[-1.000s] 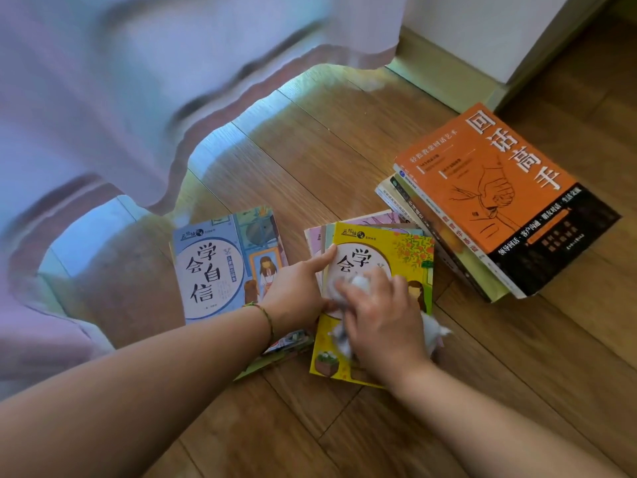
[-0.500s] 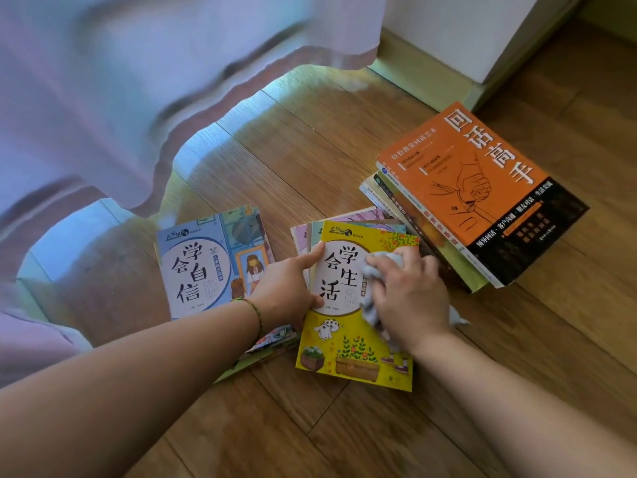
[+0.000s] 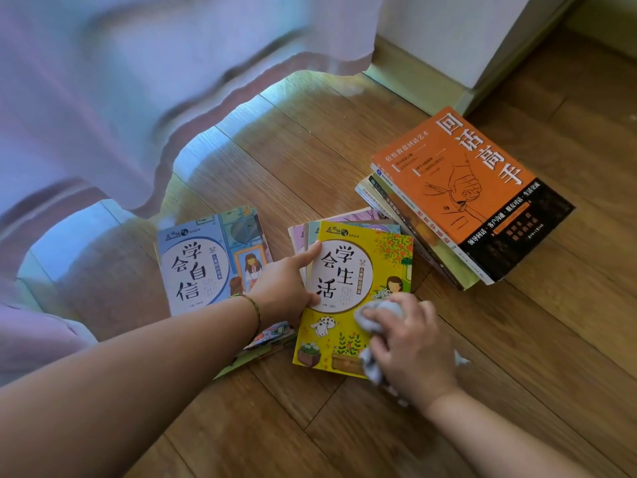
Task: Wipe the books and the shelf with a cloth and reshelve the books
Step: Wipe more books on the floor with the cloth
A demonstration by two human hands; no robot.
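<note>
Your right hand (image 3: 410, 346) curls round a grey cloth (image 3: 374, 322) on the yellow book (image 3: 358, 270) (topmost of its pile); your left hand (image 3: 286, 284) presses its edge with straight fingers.

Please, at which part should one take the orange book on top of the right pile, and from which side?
Probably the near right corner of the orange book: it juts past the books under it, so fingers can slip beneath. Approach from the bare floor on its right; it lies flat.
</note>
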